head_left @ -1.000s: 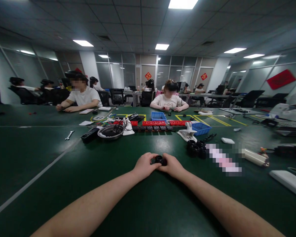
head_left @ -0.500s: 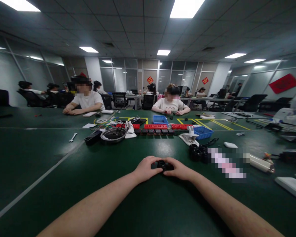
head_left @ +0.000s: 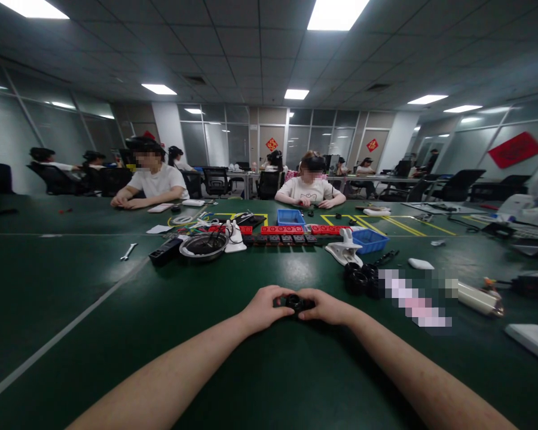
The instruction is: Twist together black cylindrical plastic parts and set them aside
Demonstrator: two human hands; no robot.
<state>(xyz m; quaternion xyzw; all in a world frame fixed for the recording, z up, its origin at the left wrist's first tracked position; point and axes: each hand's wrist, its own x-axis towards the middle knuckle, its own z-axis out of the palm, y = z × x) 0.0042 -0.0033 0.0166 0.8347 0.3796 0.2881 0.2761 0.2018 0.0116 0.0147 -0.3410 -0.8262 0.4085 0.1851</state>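
Between my two hands is a small black part with a round, ring-like top (head_left: 293, 303); its exact kind I cannot make out. My left hand (head_left: 267, 309) grips it from the left, thumb in front and fingers behind. From the right, my right hand (head_left: 326, 307) closes on the same part, covering much of it. Both hands are low over the green table (head_left: 269, 370). Off to the right of them lies a cluster of black round parts (head_left: 357, 278) that look similar.
Farther off are blue bins (head_left: 368, 240), red strips (head_left: 282, 230), a white clamp base (head_left: 344, 246), a round metal-rimmed pan (head_left: 203, 246), a black power strip (head_left: 165, 251) and a wrench (head_left: 128, 251). A beige cylinder (head_left: 477, 298) lies right. Two people sit opposite.
The black part has tilted slightly between my fingers, and both hands sit a touch lower. The view has shifted a little.
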